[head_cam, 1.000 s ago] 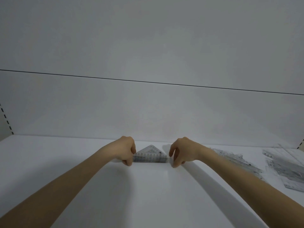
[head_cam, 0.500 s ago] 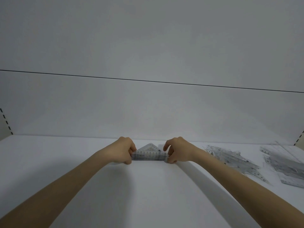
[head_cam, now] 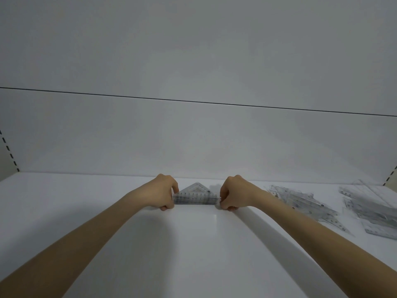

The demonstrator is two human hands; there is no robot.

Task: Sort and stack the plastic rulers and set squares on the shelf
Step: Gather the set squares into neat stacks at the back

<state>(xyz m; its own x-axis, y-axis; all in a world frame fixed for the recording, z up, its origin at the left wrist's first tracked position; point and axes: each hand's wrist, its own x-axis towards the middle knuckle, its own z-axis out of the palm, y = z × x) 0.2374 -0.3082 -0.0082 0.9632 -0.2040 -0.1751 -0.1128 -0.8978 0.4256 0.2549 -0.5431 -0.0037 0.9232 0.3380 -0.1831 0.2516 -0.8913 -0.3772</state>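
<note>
A stack of clear triangular set squares [head_cam: 195, 195] lies on the white shelf [head_cam: 193, 244], its long edge toward me and its tip toward the back wall. My left hand [head_cam: 163, 193] grips the stack's left corner with curled fingers. My right hand [head_cam: 234, 193] grips the right corner the same way. To the right lies a loose pile of clear rulers and set squares [head_cam: 300, 203], and a second pile [head_cam: 371, 211] sits near the frame's right edge.
The shelf's white back panel [head_cam: 193, 136] rises just behind the stack, with a dark seam across it. Slotted uprights stand at the far left [head_cam: 9, 151] and far right [head_cam: 391, 177].
Both hands have closed in on the ends of the set-square stack, from beside its corners to gripping them. The view has shifted slightly to the right.
</note>
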